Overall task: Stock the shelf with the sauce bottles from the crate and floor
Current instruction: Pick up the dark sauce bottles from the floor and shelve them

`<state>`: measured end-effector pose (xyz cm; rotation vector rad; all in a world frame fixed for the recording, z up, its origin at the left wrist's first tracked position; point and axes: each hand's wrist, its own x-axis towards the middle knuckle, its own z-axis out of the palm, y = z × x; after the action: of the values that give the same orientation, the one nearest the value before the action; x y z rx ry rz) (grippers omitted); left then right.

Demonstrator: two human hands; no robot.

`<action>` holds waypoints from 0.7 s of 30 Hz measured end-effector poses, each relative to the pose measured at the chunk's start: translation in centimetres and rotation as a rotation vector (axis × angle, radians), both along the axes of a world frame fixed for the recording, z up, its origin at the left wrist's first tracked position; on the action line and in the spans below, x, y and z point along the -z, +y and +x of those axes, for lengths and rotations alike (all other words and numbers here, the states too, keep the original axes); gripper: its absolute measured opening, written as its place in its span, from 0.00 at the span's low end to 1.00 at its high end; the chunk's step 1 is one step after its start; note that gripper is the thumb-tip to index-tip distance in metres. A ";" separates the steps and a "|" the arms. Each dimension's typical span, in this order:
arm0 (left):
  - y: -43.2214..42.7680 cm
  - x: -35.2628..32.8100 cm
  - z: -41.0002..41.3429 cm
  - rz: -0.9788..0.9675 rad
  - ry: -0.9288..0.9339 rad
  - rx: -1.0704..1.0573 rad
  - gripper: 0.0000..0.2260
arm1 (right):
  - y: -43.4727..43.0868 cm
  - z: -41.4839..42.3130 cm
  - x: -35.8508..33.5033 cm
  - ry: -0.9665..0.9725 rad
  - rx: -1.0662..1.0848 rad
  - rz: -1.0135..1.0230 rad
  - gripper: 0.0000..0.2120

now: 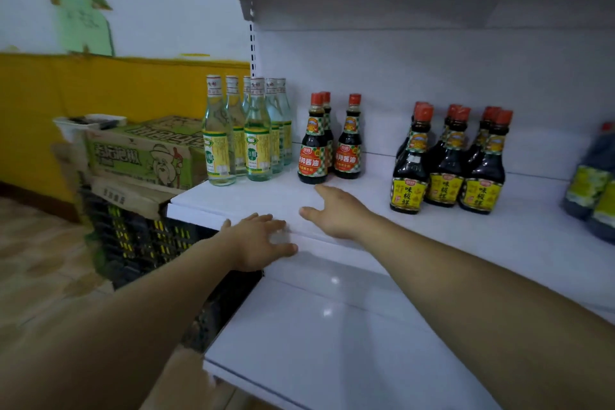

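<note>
On the white shelf stand several clear vinegar bottles at the left. Three dark soy sauce bottles with red labels stand in the middle, and several dark bottles with yellow labels to the right. My left hand rests on the shelf's front edge with fingers spread. Just in front of the red-label bottles, my right hand lies open above the shelf, holding nothing.
A black plastic crate stands left of the shelf with cardboard boxes stacked on it. Large dark jugs sit at the shelf's far right. A lower white shelf juts out below. Tiled floor lies at the left.
</note>
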<state>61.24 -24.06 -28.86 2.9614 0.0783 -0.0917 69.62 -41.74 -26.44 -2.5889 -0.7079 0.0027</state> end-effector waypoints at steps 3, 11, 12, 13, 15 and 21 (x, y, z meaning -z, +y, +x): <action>0.7 0.5 -5.8 0.036 0.043 -0.063 0.37 | 0.7 -4.1 0.2 0.034 -0.059 -0.041 0.37; 3.3 5.5 -20.9 -0.038 0.218 -0.313 0.36 | 5.9 -14.1 4.3 0.121 -0.312 -0.180 0.37; 3.7 6.6 -22.4 -0.060 0.231 -0.341 0.35 | 6.7 -15.2 5.2 0.129 -0.344 -0.198 0.37; 4.2 7.7 -23.7 -0.079 0.246 -0.373 0.35 | 7.5 -16.2 6.2 0.130 -0.374 -0.215 0.37; 5.3 10.2 -26.2 -0.124 0.293 -0.446 0.35 | 9.4 -18.0 8.6 0.149 -0.425 -0.259 0.37; 9.1 19.1 -30.7 -0.269 0.444 -0.608 0.37 | 15.9 -21.3 17.0 0.243 -0.547 -0.430 0.34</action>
<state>30.53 -14.98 -47.97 2.4692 0.9261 -0.6124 48.37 -25.87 -43.45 -2.6128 -1.4170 0.6944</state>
